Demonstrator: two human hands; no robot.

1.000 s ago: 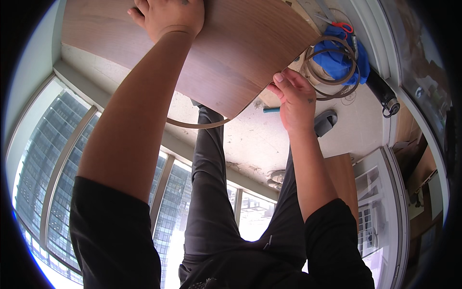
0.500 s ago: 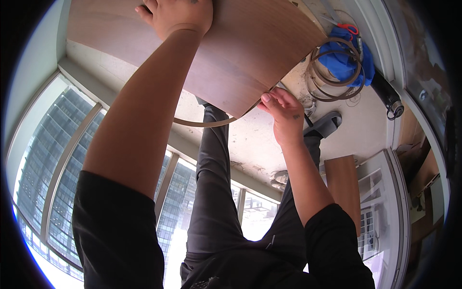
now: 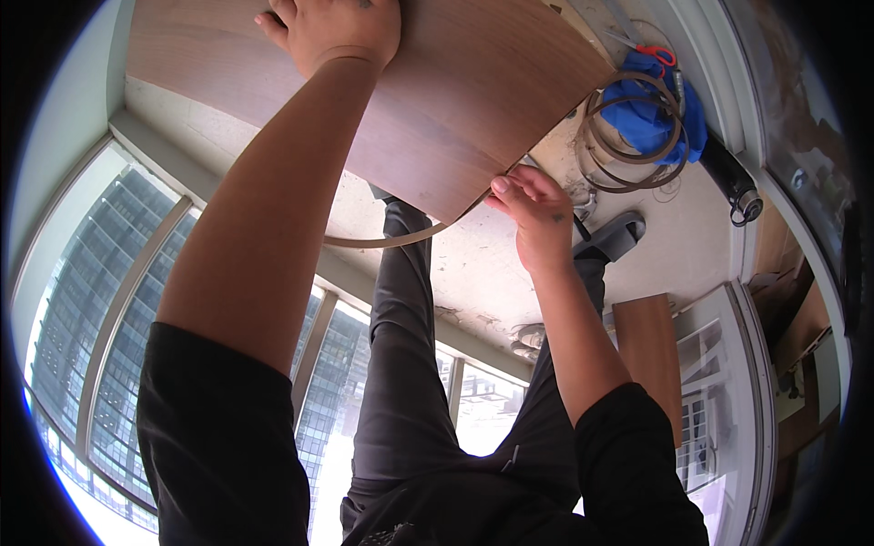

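A brown wood-grain board (image 3: 482, 91) spans the upper part of the view, one corner pointing toward me. My left hand (image 3: 341, 32) rests on its top face, a finger spread to the side; the picture's upper rim cuts off the rest. At the right-hand edge, near that corner, my right hand (image 3: 535, 209) pinches a thin brown edge-banding strip (image 3: 401, 239) between thumb and fingers, against the board's edge. The strip's free length curves away leftward past the corner, over my trouser leg, and passes out of sight behind my left forearm.
Coiled brown banding (image 3: 669, 150) lies over a blue cloth (image 3: 637, 118) at right, with red-handled scissors (image 3: 657, 55) above and a black cylindrical object (image 3: 736, 187) beside it. A smaller wood panel (image 3: 648, 355) stands near a glazed door. My slippered foot (image 3: 619, 235) is on the pale floor.
Almost nothing differs. The strip's free length has shifted slightly downward; both hands keep their places on the board and the strip.
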